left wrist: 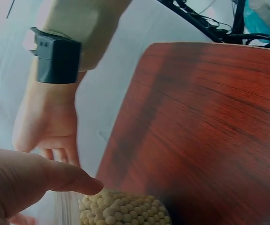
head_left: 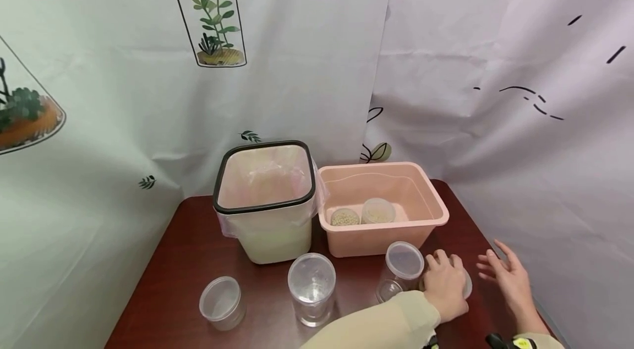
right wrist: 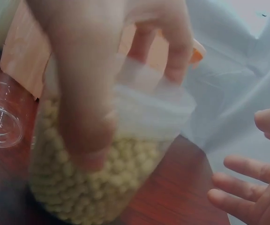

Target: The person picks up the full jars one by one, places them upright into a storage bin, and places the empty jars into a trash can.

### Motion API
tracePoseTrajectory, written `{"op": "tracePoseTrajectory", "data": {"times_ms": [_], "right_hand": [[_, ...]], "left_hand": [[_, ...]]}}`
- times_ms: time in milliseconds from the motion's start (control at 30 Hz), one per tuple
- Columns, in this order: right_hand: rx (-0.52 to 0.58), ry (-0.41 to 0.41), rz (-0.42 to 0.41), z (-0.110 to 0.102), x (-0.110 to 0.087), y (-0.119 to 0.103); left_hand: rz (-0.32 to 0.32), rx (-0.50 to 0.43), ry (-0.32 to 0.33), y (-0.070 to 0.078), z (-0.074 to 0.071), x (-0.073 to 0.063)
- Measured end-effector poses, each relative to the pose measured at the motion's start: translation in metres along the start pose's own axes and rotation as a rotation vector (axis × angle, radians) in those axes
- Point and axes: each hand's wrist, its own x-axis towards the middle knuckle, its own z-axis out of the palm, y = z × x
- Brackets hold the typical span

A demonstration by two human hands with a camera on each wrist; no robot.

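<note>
My left hand grips a clear plastic jar at the right of the table, fingers over its top and thumb down its side. Pale yellow, bean-like balls fill the jar's lower part, under a cloudy translucent upper band. In the right wrist view the jar leans. Just to its right, my right hand is held up with fingers spread, holding nothing. An empty clear jar with a translucent top stands beside the left hand.
A pink tub at the back holds two round containers, one with pale balls. Left of it stands a white bin with a black rim and plastic liner. Another tall clear jar and a short clear cup stand in front.
</note>
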Motion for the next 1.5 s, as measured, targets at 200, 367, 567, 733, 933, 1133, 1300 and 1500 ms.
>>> {"op": "tracePoseTrajectory", "data": {"times_ms": [200,367,567,733,933,1133,1300,1500], "right_hand": [[-0.025,-0.025,-0.023,-0.005,0.008,0.012],[-0.082,-0.009,-0.006,-0.005,0.006,0.007],[-0.226,0.007,0.004,-0.004,-0.001,-0.010],[-0.298,0.021,-0.005,-0.003,0.001,-0.018],[-0.286,0.055,-0.014,0.004,0.007,-0.022],[-0.178,0.035,-0.058,0.014,0.013,-0.026],[0.059,0.019,-0.133,0.019,0.038,0.006],[0.104,-0.043,-0.273,0.029,0.072,0.043]], "left_hand": [[0.092,-0.039,0.003,-0.003,-0.019,0.002],[0.162,-0.026,0.023,-0.006,-0.036,-0.002],[0.199,0.005,0.054,-0.009,-0.058,-0.001],[0.209,-0.012,0.102,-0.017,-0.078,0.005],[0.225,-0.083,0.148,-0.031,-0.097,0.010],[0.176,-0.161,0.223,-0.047,-0.118,0.021],[0.174,-0.173,0.284,-0.066,-0.130,0.034],[0.156,-0.219,0.324,-0.084,-0.134,0.050]]}}
